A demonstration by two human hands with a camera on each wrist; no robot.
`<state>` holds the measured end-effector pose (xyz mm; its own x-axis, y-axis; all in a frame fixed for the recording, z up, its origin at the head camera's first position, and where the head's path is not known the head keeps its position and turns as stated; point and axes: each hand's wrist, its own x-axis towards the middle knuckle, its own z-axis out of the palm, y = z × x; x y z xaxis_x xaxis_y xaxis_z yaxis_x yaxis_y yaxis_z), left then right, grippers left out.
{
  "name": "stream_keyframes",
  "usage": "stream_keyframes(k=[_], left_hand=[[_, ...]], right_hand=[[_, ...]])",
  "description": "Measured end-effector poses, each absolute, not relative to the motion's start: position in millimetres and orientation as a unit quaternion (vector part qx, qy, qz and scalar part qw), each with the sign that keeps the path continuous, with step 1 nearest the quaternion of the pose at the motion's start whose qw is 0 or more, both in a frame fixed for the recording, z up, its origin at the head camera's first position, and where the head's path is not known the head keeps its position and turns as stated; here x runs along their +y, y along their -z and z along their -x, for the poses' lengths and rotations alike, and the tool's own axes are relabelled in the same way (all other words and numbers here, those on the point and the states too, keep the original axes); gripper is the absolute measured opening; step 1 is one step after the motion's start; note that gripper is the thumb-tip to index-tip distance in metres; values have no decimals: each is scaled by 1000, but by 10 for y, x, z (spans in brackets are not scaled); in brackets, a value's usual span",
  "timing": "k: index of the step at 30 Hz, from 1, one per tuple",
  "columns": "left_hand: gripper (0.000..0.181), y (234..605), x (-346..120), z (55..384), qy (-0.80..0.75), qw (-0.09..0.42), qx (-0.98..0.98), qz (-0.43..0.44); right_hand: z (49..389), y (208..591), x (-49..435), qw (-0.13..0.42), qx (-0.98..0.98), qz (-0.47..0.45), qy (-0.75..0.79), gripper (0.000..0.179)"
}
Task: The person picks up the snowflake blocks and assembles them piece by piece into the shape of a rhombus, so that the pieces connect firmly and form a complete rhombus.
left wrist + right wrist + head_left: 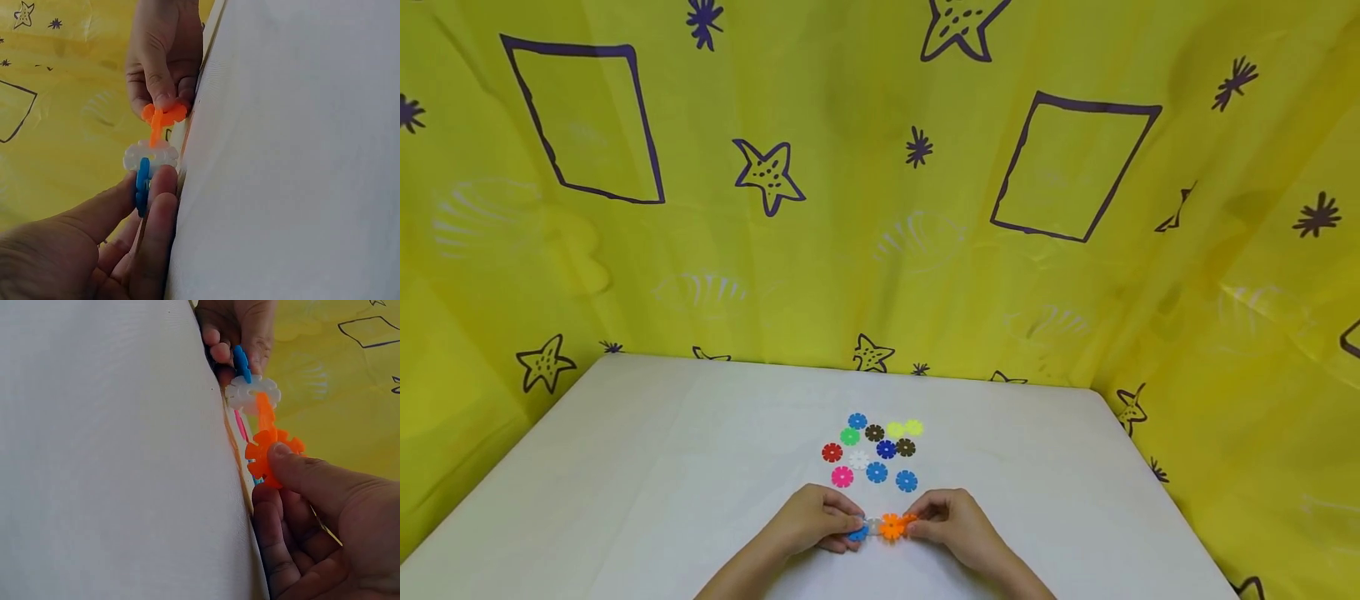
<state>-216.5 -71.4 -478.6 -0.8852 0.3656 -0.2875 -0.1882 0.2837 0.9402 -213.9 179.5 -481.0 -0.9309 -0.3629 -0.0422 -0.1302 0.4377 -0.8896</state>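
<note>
My left hand [816, 518] pinches a blue notched interlocking disc [142, 187] between thumb and fingers. Slotted into that disc is a white, see-through one [150, 155], which joins in turn to an orange disc [891, 527]. A second orange disc [275, 456] meets the first at an angle, and my right hand [958, 529] pinches it with the thumb on its face. Together the discs form a short chain between both hands, over the near part of the table. Fingertips partly cover the blue disc and the outer orange one.
Several loose discs lie flat on the white table [700, 467] just beyond the hands, among them a red [832, 452], a pink [842, 477], a green [850, 437] and a blue one [907, 481]. A yellow patterned curtain [835, 250] surrounds the table's back and sides.
</note>
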Motion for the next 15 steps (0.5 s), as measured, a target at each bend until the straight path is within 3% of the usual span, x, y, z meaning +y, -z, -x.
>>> stream_keyframes(k=[4,10,15], left_hand=[[19,4791,-735,2176,-590,230,769,-84],[18,4790,-753,2191,-552,180,799,-157],[17,4754,-739,2186,-538,189,802,-180]], right_hand=[[2149,4810,1813,127,827,147,527,16],[2147,4801,1817,132,813,138,550,19],[2146,4802,1813,138,792,120,583,21]])
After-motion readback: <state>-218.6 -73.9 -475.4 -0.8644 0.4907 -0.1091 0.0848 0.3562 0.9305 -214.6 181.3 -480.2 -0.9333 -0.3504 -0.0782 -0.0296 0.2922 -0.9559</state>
